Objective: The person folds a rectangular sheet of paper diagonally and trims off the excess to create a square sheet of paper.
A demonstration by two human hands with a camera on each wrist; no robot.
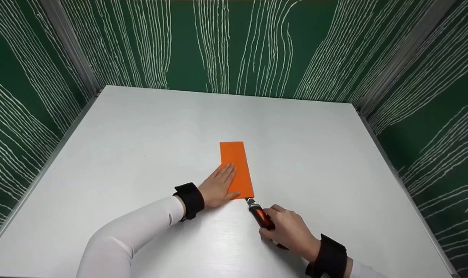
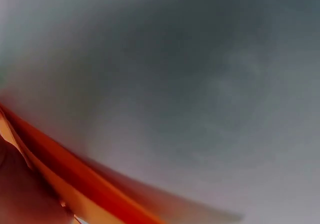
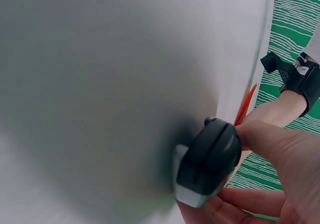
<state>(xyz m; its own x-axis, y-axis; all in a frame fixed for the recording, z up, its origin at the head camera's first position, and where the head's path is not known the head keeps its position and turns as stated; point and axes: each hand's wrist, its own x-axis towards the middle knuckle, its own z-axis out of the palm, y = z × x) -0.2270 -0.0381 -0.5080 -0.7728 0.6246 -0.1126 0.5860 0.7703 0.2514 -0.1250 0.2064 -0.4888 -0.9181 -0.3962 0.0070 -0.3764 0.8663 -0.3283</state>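
Observation:
A folded strip of orange paper (image 1: 234, 152) lies flat on the white table. My left hand (image 1: 218, 185) rests on its left side, fingers extended and pressing it down. In the left wrist view, the layers of the orange paper (image 2: 82, 176) stand slightly apart along an edge. My right hand (image 1: 290, 227) grips a red and black utility knife (image 1: 263, 218), its silver end at the paper's lower right corner. How far the blade reaches between the layers is hidden. The right wrist view shows the knife's dark butt end (image 3: 210, 156) close up.
The white table (image 1: 160, 127) spreads out around the paper on all sides. Green panels with white wavy lines (image 1: 245, 50) enclose it at the back and both sides, with grey metal posts (image 1: 73, 46) at the corners. Each wrist carries a black strap (image 1: 190, 201).

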